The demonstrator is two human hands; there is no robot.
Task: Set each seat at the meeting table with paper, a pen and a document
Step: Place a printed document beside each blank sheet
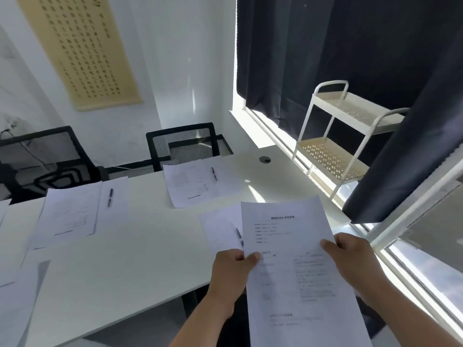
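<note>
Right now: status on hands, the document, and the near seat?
Left hand and right hand both gripping printed document, held above table. Near seat has blank paper and pen, no document yet. Nothing blocking.

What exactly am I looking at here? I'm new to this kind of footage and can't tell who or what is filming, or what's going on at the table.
No machine here: a person wears a wide-angle camera on the head, looking forward and down, so you see their own two bare hands. The left hand and right hand together hold a printed document by its edges, above the near right part of the white meeting table. Beneath it lie a blank sheet and a pen, partly hidden. Across the table, two seats with black mesh chairs already have papers and a pen each: one set at the far side, another to the left. More paper shows at the left edge. A white shelf cart stands by the curtained window.
</note>
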